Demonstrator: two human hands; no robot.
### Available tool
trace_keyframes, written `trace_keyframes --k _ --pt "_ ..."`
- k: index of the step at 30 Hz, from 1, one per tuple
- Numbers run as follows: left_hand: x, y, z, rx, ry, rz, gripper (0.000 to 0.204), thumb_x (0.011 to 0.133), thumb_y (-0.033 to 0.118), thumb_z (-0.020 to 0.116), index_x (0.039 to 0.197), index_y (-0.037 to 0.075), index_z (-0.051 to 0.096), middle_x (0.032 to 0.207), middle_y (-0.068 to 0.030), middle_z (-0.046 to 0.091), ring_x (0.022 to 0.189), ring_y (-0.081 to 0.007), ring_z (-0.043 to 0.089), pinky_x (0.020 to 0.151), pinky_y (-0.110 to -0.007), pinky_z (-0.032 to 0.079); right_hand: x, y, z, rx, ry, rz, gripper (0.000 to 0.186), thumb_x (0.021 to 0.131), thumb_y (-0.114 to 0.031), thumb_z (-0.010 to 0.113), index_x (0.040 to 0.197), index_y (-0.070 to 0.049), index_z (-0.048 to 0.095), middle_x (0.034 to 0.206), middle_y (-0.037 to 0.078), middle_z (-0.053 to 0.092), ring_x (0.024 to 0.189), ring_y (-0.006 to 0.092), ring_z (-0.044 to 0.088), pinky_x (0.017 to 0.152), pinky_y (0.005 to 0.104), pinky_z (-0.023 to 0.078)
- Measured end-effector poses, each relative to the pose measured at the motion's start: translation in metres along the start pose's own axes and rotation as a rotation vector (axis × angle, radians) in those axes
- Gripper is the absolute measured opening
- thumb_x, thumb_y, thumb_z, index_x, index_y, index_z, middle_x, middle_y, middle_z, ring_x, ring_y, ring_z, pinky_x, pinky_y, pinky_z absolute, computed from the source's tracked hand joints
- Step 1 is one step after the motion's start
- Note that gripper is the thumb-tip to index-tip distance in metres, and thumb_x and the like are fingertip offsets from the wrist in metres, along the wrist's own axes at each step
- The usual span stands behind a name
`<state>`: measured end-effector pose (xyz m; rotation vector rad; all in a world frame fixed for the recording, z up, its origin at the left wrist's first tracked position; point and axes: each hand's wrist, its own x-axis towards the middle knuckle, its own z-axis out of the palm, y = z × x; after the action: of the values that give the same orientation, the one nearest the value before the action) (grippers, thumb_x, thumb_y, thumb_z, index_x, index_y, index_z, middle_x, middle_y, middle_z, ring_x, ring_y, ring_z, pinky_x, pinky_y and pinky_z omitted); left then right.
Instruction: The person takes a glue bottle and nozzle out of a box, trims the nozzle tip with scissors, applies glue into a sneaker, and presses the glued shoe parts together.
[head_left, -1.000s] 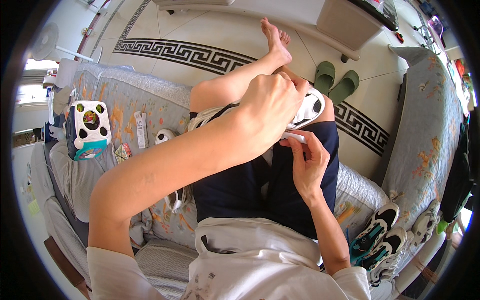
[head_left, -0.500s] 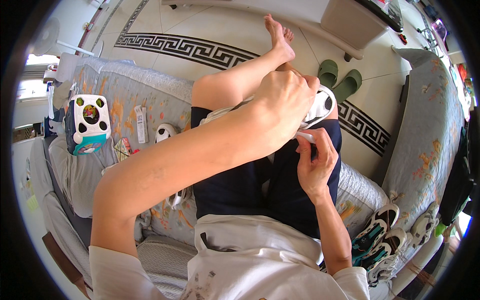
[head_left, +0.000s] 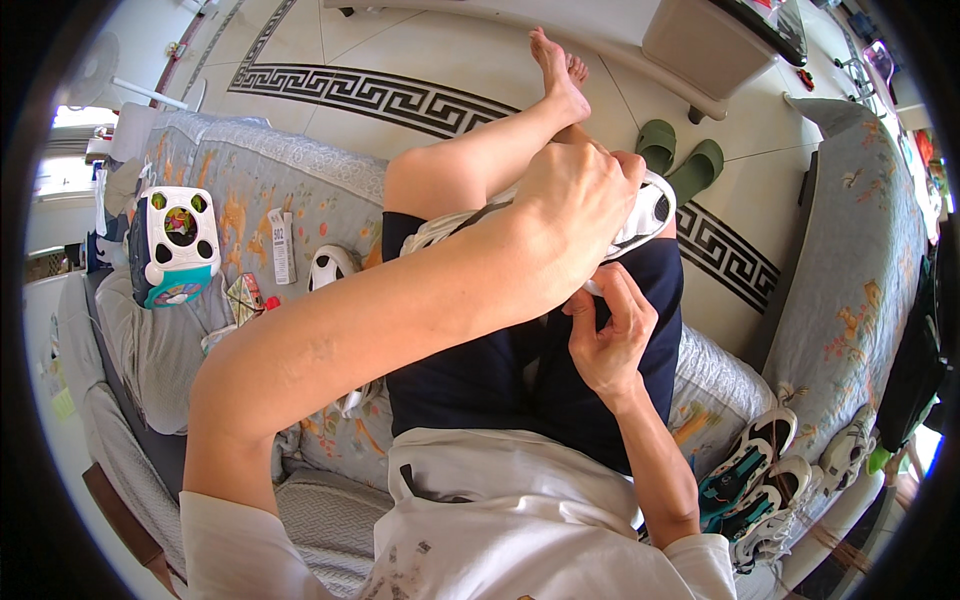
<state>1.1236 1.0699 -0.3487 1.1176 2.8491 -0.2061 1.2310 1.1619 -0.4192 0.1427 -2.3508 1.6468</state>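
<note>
A white shoe with black patches [head_left: 655, 210] rests across my lap, over my dark shorts. My left hand [head_left: 580, 215] is closed over its upper side, fingers curled down and partly hidden behind the wrist. Just below the shoe's near edge is my right hand [head_left: 614, 335], its thumb and fingers pinched on a small white object [head_left: 596, 287]. Most of that object is covered by my fingers, so its kind cannot be made out. Another white-and-black shoe [head_left: 330, 268] lies on the sofa beside my leg, partly behind my left forearm.
On the patterned sofa cover [head_left: 330, 210] lie a long white package [head_left: 282, 247] and a white-and-teal toy-like box [head_left: 182, 250]. Several shoes [head_left: 765, 470] stand at the lower right. Green slippers [head_left: 695, 170] are on the tiled floor, near a beige table base [head_left: 700, 55].
My right hand has shifted slightly left and down, and less of the white object shows. My left hand and the shoe have moved a little to the right.
</note>
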Motion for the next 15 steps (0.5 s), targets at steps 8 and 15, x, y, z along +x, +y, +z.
trace_keyframes --k 8,15 --pt "-0.004 0.001 0.000 0.048 0.054 -0.007 0.049 0.061 0.009 0.074 0.105 -0.002 0.055 0.079 -0.0137 0.062 0.069 -0.0203 0.066 0.055 -0.027 0.053 -0.006 -0.001 0.007 -0.093 -0.039 -0.336 0.026 0.062 0.014 0.058 0.085 0.003 0.060 0.079 0.012 0.058 0.062 0.0280 0.057 0.054 0.0338 0.047" --pt "-0.015 0.011 -0.001 0.178 0.112 -0.028 0.039 0.072 0.012 0.067 0.107 0.003 0.054 0.077 -0.0115 0.060 0.063 -0.0153 0.064 0.047 -0.025 0.050 -0.018 0.012 0.009 -0.249 -0.098 -0.645 0.030 0.060 -0.001 0.065 0.089 0.005 0.061 0.083 0.013 0.057 0.068 0.0229 0.057 0.062 0.0329 0.050"
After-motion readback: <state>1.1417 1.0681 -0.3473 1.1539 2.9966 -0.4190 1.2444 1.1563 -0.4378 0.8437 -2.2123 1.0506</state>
